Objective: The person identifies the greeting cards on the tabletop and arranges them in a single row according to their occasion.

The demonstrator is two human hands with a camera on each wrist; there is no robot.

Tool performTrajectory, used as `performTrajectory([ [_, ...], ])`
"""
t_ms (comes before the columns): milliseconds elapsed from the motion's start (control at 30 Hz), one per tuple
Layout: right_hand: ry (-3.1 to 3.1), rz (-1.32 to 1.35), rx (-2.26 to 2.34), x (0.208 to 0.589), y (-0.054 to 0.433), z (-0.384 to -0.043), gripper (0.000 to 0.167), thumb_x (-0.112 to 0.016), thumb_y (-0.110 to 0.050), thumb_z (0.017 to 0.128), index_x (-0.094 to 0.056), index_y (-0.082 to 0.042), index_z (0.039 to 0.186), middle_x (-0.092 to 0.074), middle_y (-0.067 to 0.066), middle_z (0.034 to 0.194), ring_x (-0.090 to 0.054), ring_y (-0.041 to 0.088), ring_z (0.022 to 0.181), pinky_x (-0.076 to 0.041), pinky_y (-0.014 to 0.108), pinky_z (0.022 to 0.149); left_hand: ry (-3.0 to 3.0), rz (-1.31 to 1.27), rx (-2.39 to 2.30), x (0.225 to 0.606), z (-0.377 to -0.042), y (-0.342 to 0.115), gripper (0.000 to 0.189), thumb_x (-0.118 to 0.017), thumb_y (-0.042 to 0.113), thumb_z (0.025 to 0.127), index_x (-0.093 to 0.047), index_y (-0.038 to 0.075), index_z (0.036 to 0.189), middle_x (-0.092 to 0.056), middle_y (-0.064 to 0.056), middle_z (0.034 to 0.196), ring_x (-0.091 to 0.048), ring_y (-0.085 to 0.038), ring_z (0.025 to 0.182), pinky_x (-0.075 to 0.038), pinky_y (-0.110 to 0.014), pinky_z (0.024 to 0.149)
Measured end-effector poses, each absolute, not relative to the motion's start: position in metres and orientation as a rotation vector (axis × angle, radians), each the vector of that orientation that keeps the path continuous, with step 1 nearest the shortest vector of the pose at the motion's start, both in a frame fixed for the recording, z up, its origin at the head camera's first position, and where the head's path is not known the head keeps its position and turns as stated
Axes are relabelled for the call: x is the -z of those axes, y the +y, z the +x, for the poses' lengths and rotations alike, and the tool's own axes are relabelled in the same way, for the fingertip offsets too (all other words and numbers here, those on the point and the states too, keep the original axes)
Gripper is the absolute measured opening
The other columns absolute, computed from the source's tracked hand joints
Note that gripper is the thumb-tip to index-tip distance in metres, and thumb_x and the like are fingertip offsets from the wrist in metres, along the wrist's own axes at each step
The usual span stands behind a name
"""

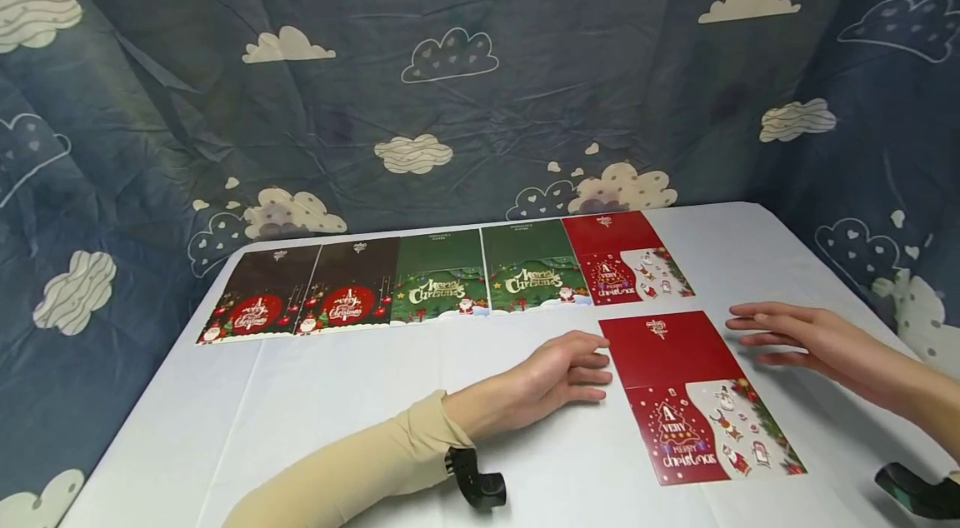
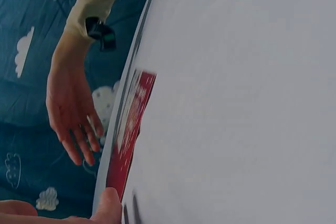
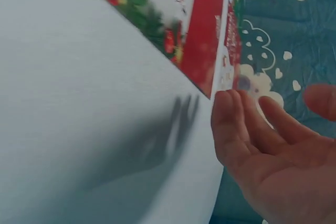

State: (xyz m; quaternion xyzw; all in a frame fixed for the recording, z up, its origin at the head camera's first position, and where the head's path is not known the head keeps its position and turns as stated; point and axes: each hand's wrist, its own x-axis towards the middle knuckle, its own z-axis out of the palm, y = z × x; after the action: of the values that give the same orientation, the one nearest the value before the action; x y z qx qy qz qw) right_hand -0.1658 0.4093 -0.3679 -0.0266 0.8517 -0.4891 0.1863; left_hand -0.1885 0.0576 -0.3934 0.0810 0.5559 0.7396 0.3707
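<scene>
A red Christmas card [image 1: 678, 370] lies unfolded and flat near the front right of the table, its printed half towards me. Just left of its upper edge is my left hand [image 1: 551, 378], palm turned towards the card, fingers relaxed and holding nothing. Across the card, to its right, hovers my right hand [image 1: 832, 349], fingers loosely extended and nothing in them. In the right wrist view the right hand [image 3: 273, 156] is beside a corner of the red card [image 3: 202, 51], its shadow falling on the cloth. The left wrist view shows the card [image 2: 128, 129] at a steep slant.
Behind runs a row of unfolded cards: two dark brown ones [image 1: 296, 257] at the left, two green ones [image 1: 442, 249] in the middle, and another red one [image 1: 611, 232] at the right. White cloth covers the table [image 1: 337, 395]. A blue cloud-patterned curtain [image 1: 360, 103] hangs behind.
</scene>
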Motion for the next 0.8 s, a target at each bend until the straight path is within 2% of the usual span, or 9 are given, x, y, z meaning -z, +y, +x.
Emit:
performTrajectory([
  [67,2.394,-0.066,1.316,0.37,0.408,-0.159,0.056,-0.035,-0.031,0.108,-0.03,0.009,0.148,-0.041,0.031,0.144,-0.06,0.018,0.113,-0.054,0.031,0.084,1.397,0.207,-1.885,0.395,-0.179,0.056,0.043,-0.045,0.023,0.104,-0.043,-0.002,0.139,-0.048,-0.022,0.136,-0.051,-0.036,0.123,-0.044,-0.051,0.101],
  [133,2.394,-0.061,1.259,0.374,0.409,-0.153,0.057,-0.035,-0.031,0.108,-0.03,0.01,0.147,-0.037,0.035,0.144,-0.058,0.028,0.116,-0.054,0.031,0.084,1.378,0.209,-1.875,0.394,-0.171,0.055,0.045,-0.044,0.025,0.104,-0.04,-0.001,0.14,-0.044,-0.023,0.142,-0.048,-0.037,0.128,-0.043,-0.053,0.102],
  [200,2.372,-0.012,1.241,0.391,0.423,-0.153,0.06,-0.038,-0.037,0.107,-0.031,0.006,0.149,-0.036,0.032,0.147,-0.056,0.028,0.118,-0.054,0.031,0.085,1.364,0.217,-1.868,0.395,-0.165,0.056,0.046,-0.043,0.027,0.105,-0.037,0.0,0.142,-0.039,-0.023,0.146,-0.045,-0.037,0.13,-0.042,-0.055,0.102],
  [233,2.346,0.02,1.253,0.396,0.426,-0.152,0.062,-0.04,-0.039,0.106,-0.031,0.005,0.149,-0.036,0.03,0.148,-0.057,0.025,0.118,-0.054,0.031,0.085,1.357,0.22,-1.868,0.395,-0.162,0.056,0.047,-0.043,0.028,0.105,-0.035,0.001,0.143,-0.037,-0.024,0.149,-0.043,-0.038,0.132,-0.041,-0.056,0.103],
  [300,2.327,0.036,1.265,0.402,0.429,-0.149,0.064,-0.042,-0.04,0.105,-0.031,0.005,0.149,-0.036,0.03,0.148,-0.055,0.025,0.12,-0.054,0.033,0.086,1.345,0.23,-1.866,0.395,-0.158,0.057,0.052,-0.042,0.031,0.105,-0.03,0.002,0.146,-0.031,-0.024,0.153,-0.04,-0.038,0.135,-0.04,-0.057,0.103],
  [367,2.314,0.061,1.282,0.403,0.427,-0.145,0.065,-0.044,-0.04,0.105,-0.031,0.006,0.149,-0.035,0.03,0.149,-0.056,0.019,0.118,-0.054,0.033,0.086,1.335,0.235,-1.868,0.396,-0.155,0.059,0.054,-0.041,0.032,0.105,-0.026,0.003,0.148,-0.028,-0.023,0.155,-0.038,-0.038,0.136,-0.039,-0.058,0.103],
  [467,2.333,0.018,1.274,0.385,0.407,-0.135,0.06,-0.042,-0.031,0.106,-0.03,0.012,0.146,-0.033,0.036,0.146,-0.053,0.029,0.121,-0.055,0.034,0.085,1.318,0.232,-1.875,0.397,-0.151,0.062,0.057,-0.042,0.033,0.105,-0.023,0.004,0.149,-0.025,-0.021,0.157,-0.036,-0.038,0.138,-0.038,-0.059,0.104],
  [600,2.332,0.007,1.295,0.382,0.397,-0.13,0.059,-0.044,-0.03,0.106,-0.029,0.01,0.148,-0.03,0.036,0.147,-0.049,0.028,0.122,-0.055,0.031,0.084,1.301,0.218,-1.891,0.398,-0.149,0.065,0.056,-0.041,0.031,0.105,-0.021,0.005,0.15,-0.023,-0.022,0.157,-0.036,-0.038,0.137,-0.037,-0.06,0.104],
  [800,2.329,0.035,1.358,0.39,0.398,-0.128,0.061,-0.046,-0.032,0.105,-0.029,0.005,0.15,-0.028,0.032,0.149,-0.048,0.007,0.116,-0.055,0.031,0.083,1.279,0.184,-1.939,0.4,-0.146,0.067,0.056,-0.041,0.033,0.105,-0.02,0.006,0.149,-0.025,-0.022,0.156,-0.036,-0.039,0.137,-0.038,-0.061,0.103],
])
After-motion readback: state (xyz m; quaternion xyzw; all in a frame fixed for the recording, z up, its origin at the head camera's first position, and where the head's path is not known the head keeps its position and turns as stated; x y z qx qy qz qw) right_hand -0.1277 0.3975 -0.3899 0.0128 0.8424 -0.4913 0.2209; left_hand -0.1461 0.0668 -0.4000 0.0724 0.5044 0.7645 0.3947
